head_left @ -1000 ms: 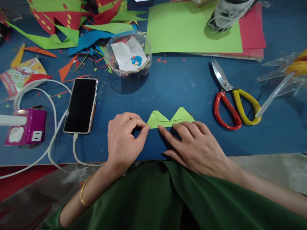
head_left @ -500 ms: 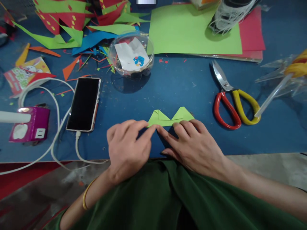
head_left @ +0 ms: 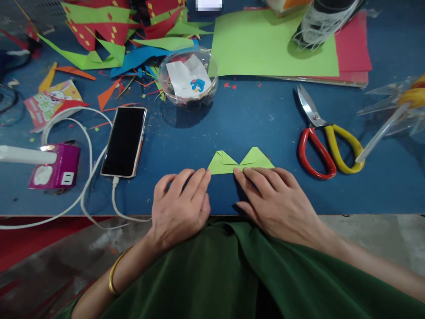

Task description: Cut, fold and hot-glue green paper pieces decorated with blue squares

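A folded strip of light green paper (head_left: pixel 229 168), with two pointed humps and a notch between them, lies flat on the blue table near its front edge. My left hand (head_left: pixel 182 201) rests palm down at the paper's left end, its fingertips touching or just beside the corner. The fingers lie extended, with nothing gripped. My right hand (head_left: pixel 275 199) presses extended fingertips onto the lower edge, from the middle toward the right end. Its fingers hide part of that edge, and its thumb lies on the table.
Scissors (head_left: pixel 315 133) with red and yellow handles lie right. A phone (head_left: pixel 124 141) on a white cable and a purple charger block (head_left: pixel 55 166) sit left. Behind are a clear bowl (head_left: pixel 189 79), green sheets (head_left: pixel 259 44), paper scraps and red-green folded paper pieces (head_left: pixel 96 26).
My left hand's fingers have moved left, from the middle of the paper's lower edge to its left end. My right hand stays on the paper. The view has shifted slightly.
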A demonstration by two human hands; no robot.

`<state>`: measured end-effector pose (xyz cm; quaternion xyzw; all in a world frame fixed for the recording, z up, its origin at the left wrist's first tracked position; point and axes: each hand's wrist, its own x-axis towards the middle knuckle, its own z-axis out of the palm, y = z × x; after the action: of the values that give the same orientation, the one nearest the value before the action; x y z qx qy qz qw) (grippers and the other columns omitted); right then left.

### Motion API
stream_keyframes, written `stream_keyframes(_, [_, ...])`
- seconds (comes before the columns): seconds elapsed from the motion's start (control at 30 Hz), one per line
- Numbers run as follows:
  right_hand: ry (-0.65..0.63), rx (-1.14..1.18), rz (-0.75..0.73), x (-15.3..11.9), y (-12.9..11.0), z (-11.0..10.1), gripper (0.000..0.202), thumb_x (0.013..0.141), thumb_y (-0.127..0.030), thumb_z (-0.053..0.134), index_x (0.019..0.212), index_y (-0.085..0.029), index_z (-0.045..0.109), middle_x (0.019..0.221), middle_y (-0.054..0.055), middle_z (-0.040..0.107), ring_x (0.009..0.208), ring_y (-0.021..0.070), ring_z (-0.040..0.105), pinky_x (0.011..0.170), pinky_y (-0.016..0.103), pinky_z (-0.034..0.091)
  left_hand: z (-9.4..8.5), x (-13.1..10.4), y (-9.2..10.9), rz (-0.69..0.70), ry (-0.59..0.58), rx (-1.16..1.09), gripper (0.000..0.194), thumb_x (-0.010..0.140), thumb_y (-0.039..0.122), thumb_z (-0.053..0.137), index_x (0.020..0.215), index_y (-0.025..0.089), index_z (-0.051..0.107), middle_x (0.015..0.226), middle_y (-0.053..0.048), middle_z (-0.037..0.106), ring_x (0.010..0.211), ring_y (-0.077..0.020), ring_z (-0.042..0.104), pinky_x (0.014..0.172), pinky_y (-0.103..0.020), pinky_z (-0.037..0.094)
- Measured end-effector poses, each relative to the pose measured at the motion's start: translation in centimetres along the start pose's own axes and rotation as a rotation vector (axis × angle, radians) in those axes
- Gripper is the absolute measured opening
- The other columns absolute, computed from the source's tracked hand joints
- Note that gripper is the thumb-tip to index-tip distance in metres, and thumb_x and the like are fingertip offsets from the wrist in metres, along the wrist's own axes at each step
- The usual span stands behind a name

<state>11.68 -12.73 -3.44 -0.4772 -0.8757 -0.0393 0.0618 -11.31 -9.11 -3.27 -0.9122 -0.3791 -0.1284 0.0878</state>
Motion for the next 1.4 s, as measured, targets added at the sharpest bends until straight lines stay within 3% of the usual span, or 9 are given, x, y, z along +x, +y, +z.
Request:
stream_keyframes(0.17, [0.042,-0.066,0.037,-1.1,0.5,-0.1,0.051,0.102,-0.034,0.045,0.134,0.004,0.058,0.123,0.021,0.067,0.113,0.0310,0.055,0.096,0.044,0.041,0.1,-0.5,0.1,-0.018,0.029,0.015,0.041,0.085,0.022,0.059,0.125,0.014,0.067,0.121,-0.009,0.075,0.106,-0.0285,0.068,0.093,-0.044,0.042])
stream_keyframes(0.3, [0.062,-0.079,0.044,-1.1,0.5,0.0,0.051,0.101,-0.034,0.047,0.132,0.005,0.059,0.121,0.022,0.068,0.112,0.0321,0.056,0.095,0.045,0.043,0.5,0.2,1.2,-0.048,0.066,0.009,0.040,0.092,0.033,0.059,0.126,0.015,0.066,0.127,-0.009,0.072,0.113,-0.0290,0.066,0.104,-0.046,0.038])
stream_keyframes(0.43, [0.058,-0.084,0.048,-0.8,0.3,-0.1,0.050,0.101,-0.032,0.047,0.131,0.005,0.060,0.119,0.022,0.069,0.109,0.0323,0.058,0.095,0.045,0.043,0.8,1.4,2.3,0.010,-0.013,-0.036,0.045,0.096,0.044,0.056,0.134,0.020,0.061,0.133,-0.008,0.068,0.121,-0.0286,0.061,0.113,-0.048,0.031])
stream_keyframes(0.57, [0.063,-0.065,0.081,-1.0,0.3,-0.1,0.050,0.102,-0.034,0.045,0.131,0.003,0.061,0.121,0.021,0.069,0.112,0.0317,0.058,0.099,0.046,0.041,0.9,2.2,2.6,0.047,-0.051,-0.067,0.053,0.097,0.051,0.051,0.134,0.014,0.062,0.127,-0.013,0.070,0.116,-0.0292,0.062,0.114,-0.050,0.031])
stream_keyframes(0.73, [0.094,0.022,0.008,-0.6,0.3,0.3,0.050,0.103,-0.036,0.044,0.134,-0.001,0.059,0.130,0.017,0.067,0.117,0.0295,0.057,0.103,0.046,0.039,0.8,2.5,2.6,0.115,-0.023,-0.027,0.052,0.096,0.045,0.051,0.131,0.009,0.063,0.117,-0.014,0.073,0.107,-0.0279,0.064,0.112,-0.047,0.036])
stream_keyframes(0.87, [0.099,-0.004,0.016,-0.7,0.7,0.3,0.047,0.102,-0.034,0.045,0.130,0.000,0.062,0.125,0.017,0.070,0.113,0.0293,0.060,0.100,0.045,0.039,0.9,2.6,2.4,0.125,-0.012,-0.025,0.049,0.094,0.043,0.055,0.127,0.007,0.065,0.114,-0.013,0.075,0.103,-0.0283,0.066,0.113,-0.047,0.033])
stream_keyframes(1.07, [0.100,-0.113,0.049,-2.1,2.3,-0.4,0.043,0.101,-0.029,0.048,0.125,0.002,0.065,0.119,0.019,0.072,0.106,0.0289,0.062,0.096,0.045,0.041,0.8,1.2,1.2,0.050,0.047,0.010,0.046,0.092,0.045,0.059,0.125,0.014,0.066,0.111,-0.010,0.077,0.098,-0.0286,0.069,0.112,-0.050,0.032])
stream_keyframes(1.2, [0.121,-0.141,0.056,-2.6,2.7,-0.5,0.039,0.099,-0.026,0.052,0.124,0.000,0.065,0.119,0.018,0.073,0.106,0.0287,0.063,0.096,0.045,0.042,0.6,0.1,0.3,-0.010,0.014,0.011,0.043,0.090,0.038,0.063,0.131,0.023,0.063,0.118,-0.008,0.075,0.100,-0.0295,0.070,0.109,-0.052,0.034])
stream_keyframes(1.4, [0.151,-0.177,0.104,-2.8,2.8,-0.3,0.032,0.092,-0.017,0.062,0.121,-0.003,0.067,0.115,0.016,0.074,0.102,0.0270,0.065,0.095,0.043,0.043,0.2,-0.3,0.0,-0.012,0.002,0.005,0.039,0.091,0.033,0.063,0.127,0.019,0.064,0.121,-0.010,0.074,0.102,-0.0293,0.069,0.106,-0.052,0.037])
